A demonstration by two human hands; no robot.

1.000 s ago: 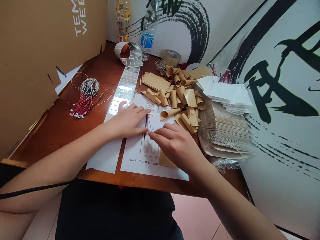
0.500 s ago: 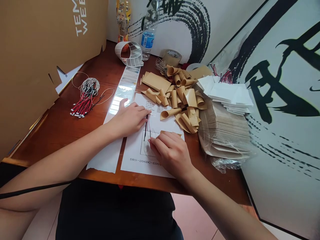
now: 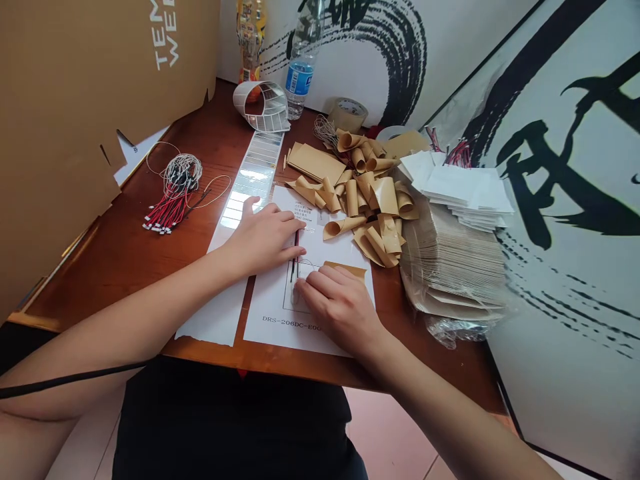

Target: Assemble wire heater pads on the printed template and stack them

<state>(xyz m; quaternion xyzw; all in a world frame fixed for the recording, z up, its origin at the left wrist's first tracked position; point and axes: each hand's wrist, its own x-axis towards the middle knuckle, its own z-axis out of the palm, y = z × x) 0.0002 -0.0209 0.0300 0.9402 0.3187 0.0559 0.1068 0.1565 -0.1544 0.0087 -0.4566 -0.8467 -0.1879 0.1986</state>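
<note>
A thin red-and-black wire lead (image 3: 297,255) lies lengthwise on a printed sheet (image 3: 265,303), over its rectangular outline. My left hand (image 3: 265,237) rests flat at its upper end, fingers spread, with the fingertips and thumb touching or close to the lead. My right hand (image 3: 340,303) is curled, thumb and forefinger pinched at the lower end of the lead; the exact grip is hidden under the fingers. A brown paper piece (image 3: 347,268) shows just behind my right knuckles. A pale thin loop of cord shows beside the right fingers.
Bundled leads (image 3: 173,193) lie at the left. A label strip (image 3: 250,177) runs back to its curled roll (image 3: 263,107). Rolled brown papers (image 3: 370,193), stacked cards (image 3: 455,247) and packing tape (image 3: 349,113) stand behind and right. A cardboard box (image 3: 100,87) borders the left.
The red wire, bowed away from the black one before, now runs straight alongside it. My left thumb has moved out over the lead. The view has shifted slightly.
</note>
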